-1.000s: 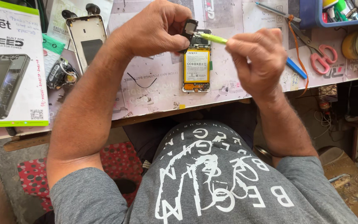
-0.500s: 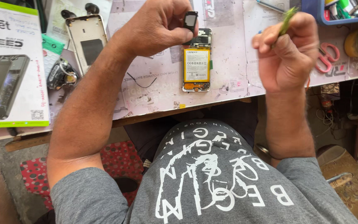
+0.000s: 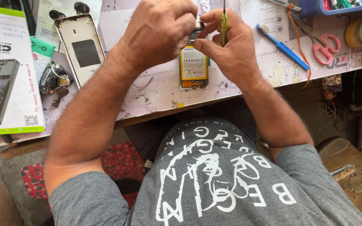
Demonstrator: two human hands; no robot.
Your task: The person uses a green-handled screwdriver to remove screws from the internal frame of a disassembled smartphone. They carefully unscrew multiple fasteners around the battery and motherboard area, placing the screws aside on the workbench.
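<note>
Far left of our fingers lie a printed phone box (image 3: 5,71), a key bunch (image 3: 54,79) and a detached back cover (image 3: 82,50). Our left hand (image 3: 160,31) pinches a small dark metal part (image 3: 197,28) between its fingertips; just below the fingers the opened phone (image 3: 193,67) lies flat on the table (image 3: 156,94), battery up. Our right hand (image 3: 229,46) meets the left at that part, clamping a green screwdriver (image 3: 224,27) upright. Right of our fingers lie a blue toothbrush (image 3: 283,47) and pink-handled scissors (image 3: 323,46).

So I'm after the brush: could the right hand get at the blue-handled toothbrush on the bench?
Probably yes: the blue-handled toothbrush lies uncovered just beside the right hand, though that hand already holds a thin green screwdriver.
</note>
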